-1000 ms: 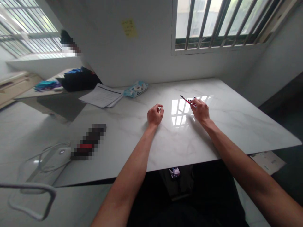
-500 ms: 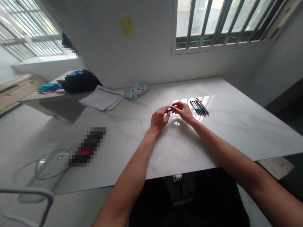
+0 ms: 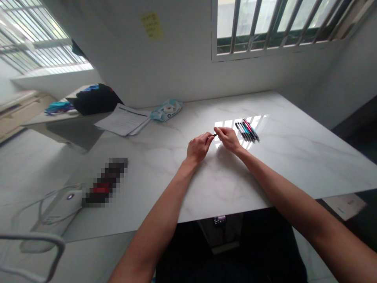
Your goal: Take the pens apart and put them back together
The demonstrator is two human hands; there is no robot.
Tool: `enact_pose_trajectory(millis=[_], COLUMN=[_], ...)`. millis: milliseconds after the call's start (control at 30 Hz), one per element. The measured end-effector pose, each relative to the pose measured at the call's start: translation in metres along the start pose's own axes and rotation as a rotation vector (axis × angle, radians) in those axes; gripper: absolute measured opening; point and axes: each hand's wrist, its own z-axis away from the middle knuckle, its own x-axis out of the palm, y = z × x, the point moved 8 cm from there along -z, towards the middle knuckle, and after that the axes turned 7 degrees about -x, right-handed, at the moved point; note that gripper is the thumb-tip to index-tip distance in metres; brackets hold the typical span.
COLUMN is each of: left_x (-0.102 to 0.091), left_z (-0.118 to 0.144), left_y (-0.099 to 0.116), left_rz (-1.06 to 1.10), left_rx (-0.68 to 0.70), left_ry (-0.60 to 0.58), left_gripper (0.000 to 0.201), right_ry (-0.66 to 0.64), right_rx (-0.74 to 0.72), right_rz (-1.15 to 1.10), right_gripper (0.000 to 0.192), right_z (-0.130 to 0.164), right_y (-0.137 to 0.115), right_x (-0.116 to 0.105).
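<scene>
Between my two hands is a thin dark pen (image 3: 215,135), mostly covered by fingers. My left hand (image 3: 198,147) is closed round one end of it, thumb and forefinger pinching. At its other end my right hand (image 3: 227,138) has its fingers curled in and pinched together on the tip. Both hands are just above the white marble-patterned table (image 3: 224,181). Just right of my right hand lies a row of several pens (image 3: 247,130), with white, teal, red and dark barrels, side by side on the tabletop.
Papers (image 3: 122,120) and a blue-and-white soft pack (image 3: 167,110) lie near the wall. At left are a blurred-out dark object (image 3: 106,182) and a white device with a cable (image 3: 60,212). A black bag (image 3: 97,100) sits at the back left.
My right fingers, stretched out before, have curled in and closed at the pen's end. My left hand keeps its pinch. The whole view has shifted slightly.
</scene>
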Motion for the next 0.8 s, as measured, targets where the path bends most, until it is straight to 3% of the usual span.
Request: enact_pose_trajectory(millis=[200, 433, 800], left_x=[0.009, 0.011, 0.007], left_z=[0.001, 0.001, 0.003], left_y=[-0.003, 0.001, 0.007], left_rz=[-0.085, -0.105, -0.089], left_rx=[-0.097, -0.120, -0.089], left_ry=[-0.058, -0.064, -0.043], left_gripper=[0.042, 0.041, 0.038], right_ry=[0.036, 0.027, 0.051], right_rx=[-0.076, -0.097, 0.003], right_rz=[0.102, 0.118, 0.204], right_gripper=[0.058, 0.054, 0.072], right_z=[-0.001, -0.002, 0.002], right_y=[-0.008, -0.010, -0.018], right_x=[-0.006, -0.007, -0.008])
